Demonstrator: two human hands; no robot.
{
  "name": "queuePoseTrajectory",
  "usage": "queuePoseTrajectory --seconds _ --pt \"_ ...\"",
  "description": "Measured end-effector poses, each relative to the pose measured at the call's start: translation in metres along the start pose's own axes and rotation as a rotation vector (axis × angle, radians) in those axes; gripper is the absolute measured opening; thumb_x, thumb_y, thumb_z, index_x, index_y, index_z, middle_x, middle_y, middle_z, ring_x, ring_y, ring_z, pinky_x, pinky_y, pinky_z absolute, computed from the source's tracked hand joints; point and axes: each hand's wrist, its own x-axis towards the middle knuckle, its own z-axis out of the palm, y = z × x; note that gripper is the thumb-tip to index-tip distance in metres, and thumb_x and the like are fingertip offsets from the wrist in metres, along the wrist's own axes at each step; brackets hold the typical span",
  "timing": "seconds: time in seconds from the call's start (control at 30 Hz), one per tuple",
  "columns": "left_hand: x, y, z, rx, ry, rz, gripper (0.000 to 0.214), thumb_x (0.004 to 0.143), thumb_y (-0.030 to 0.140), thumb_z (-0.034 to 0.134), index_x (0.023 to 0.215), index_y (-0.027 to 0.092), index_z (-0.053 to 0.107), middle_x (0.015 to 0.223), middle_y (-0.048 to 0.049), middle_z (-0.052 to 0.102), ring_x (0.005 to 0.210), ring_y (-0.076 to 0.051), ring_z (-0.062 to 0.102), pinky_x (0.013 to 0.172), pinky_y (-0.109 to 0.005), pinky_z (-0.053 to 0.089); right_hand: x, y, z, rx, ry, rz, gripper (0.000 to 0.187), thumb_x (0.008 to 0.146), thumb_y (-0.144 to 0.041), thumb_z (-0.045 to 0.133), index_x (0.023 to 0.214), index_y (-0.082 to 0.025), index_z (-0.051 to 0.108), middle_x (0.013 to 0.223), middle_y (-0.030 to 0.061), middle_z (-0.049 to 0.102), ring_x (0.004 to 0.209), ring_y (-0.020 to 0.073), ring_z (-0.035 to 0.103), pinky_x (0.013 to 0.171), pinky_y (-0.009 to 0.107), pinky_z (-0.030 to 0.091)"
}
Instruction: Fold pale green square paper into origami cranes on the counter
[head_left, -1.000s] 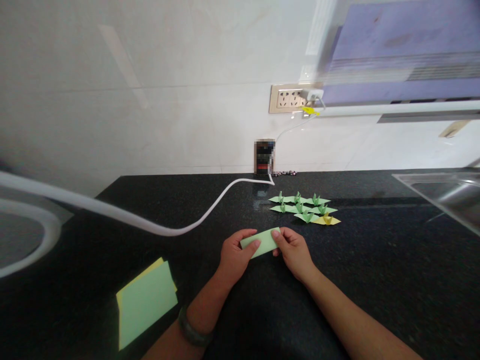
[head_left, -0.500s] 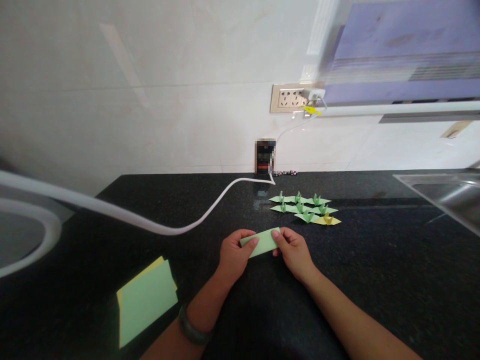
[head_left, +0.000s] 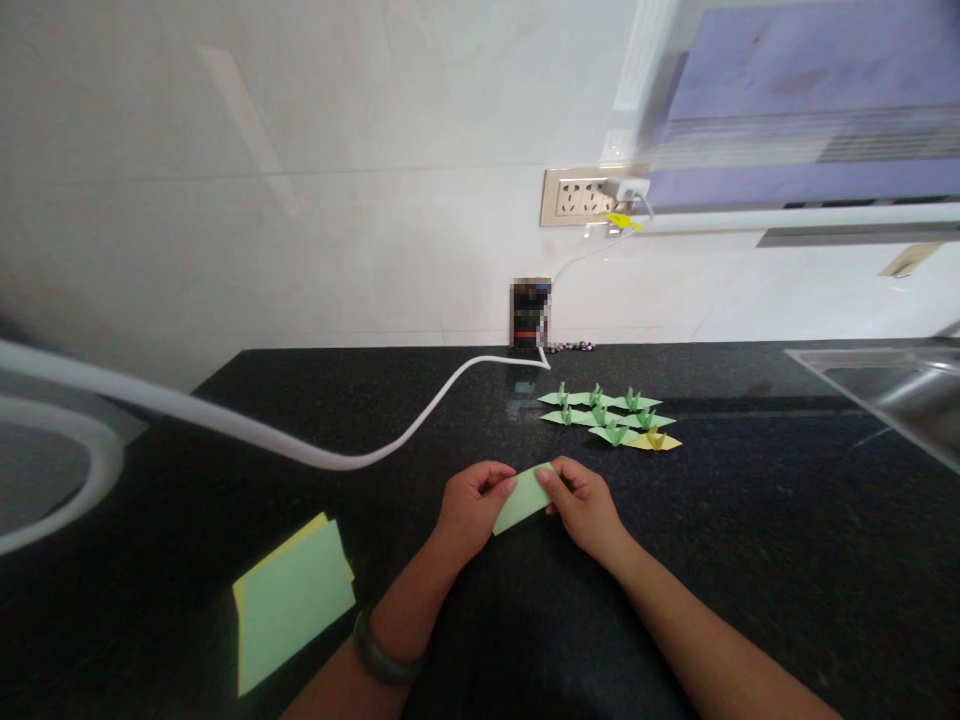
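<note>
I see my left hand (head_left: 472, 505) and right hand (head_left: 581, 505) both pinching the folded light-green paper strip (head_left: 523, 497) above the black speckled tabletop (head_left: 750, 540).

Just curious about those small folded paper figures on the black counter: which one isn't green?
The yellow folded paper figure at the cluster's near-right corner; the other folded figures beside it are all light green.
</note>
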Motion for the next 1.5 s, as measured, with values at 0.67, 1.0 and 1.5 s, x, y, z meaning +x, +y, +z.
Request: queuePoseTrajectory --seconds 0.67,1.0,1.5 --pt "-0.007 0.0 0.01 -0.291 -0.068 -0.113 0.019 0.071 0.032 0.054 0.069 0.013 0.058 0.059 -0.0003 0.056 0.053 -0.01 0.049 0.051 -0.021 0.038 -0.01 -0.009 0.017 0.323 -0.075 0.145 0.021 0.069 -0.033 0.059 0.079 -0.015 0.058 0.068 0.0009 0.061 0.053 0.0111 0.051 0.044 0.021 0.037" --pt "-0.007 -0.001 0.008 -0.271 0.077 -0.126 0.023 0.071 0.035 0.055 0.07 0.012 0.057 0.059 0.0003 0.056 0.052 -0.008 0.047 0.049 -0.019 0.038 -0.004 -0.003 0.009 0.27 -0.045 0.117 0.018 0.071 -0.031 0.056 0.066 -0.014 0.055 0.053 -0.0039 0.047 0.044 0.006 0.037 0.042 0.018 0.029" --pt "-0.01 -0.002 0.015 -0.133 -0.059 -0.081 0.025 0.073 0.035 0.052 0.07 0.011 0.059 0.064 -0.0056 0.061 0.06 -0.014 0.056 0.057 -0.025 0.044 0.0 0.003 -0.001 0.244 0.113 0.118 0.019 0.077 -0.036 0.048 0.075 -0.017 0.05 0.057 -0.0026 0.047 0.047 0.009 0.041 0.043 0.019 0.033"
